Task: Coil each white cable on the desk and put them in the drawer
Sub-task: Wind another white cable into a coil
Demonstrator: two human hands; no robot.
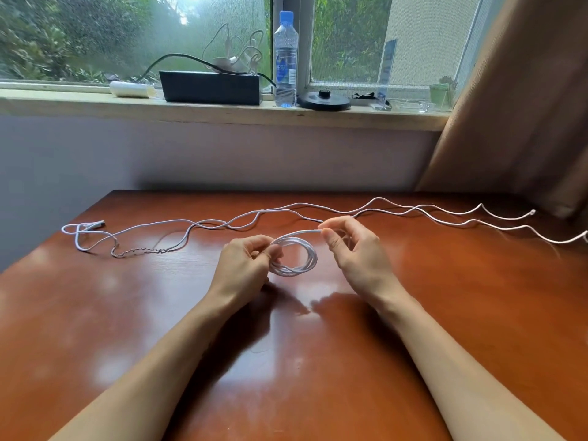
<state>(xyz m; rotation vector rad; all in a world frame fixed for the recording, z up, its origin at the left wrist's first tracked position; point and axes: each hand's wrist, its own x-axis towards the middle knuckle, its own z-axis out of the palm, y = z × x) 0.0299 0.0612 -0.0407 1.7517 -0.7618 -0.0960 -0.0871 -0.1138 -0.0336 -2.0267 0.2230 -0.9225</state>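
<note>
Forearms (152, 361) low, my left hand (245, 268) pinched the coil (313, 257) while my right hand (356, 249), just beside it, pinched the white cable (302, 232) feeding it; I judged matching, untwisted loops best.

Soft daylight from the window (133, 36), glare all over the bench (477, 313).

Light comes in from the back, cool and diffuse, and the glossy bench throws it straight back: pale patches at left, and a bright white streak in the centre, near the wrists. Soft dark shadows pool beneath the left hand (245, 265) and right hand (353, 246) and trail along the forearms. The centre is crisp. The glass is speckled and hazy, and the greenery behind it is soft. There's wide-angle bend too: the sill (191, 111) bows, the curtain (525, 106) leans, and the cable (556, 241) smears slightly at the far right edge.
</note>
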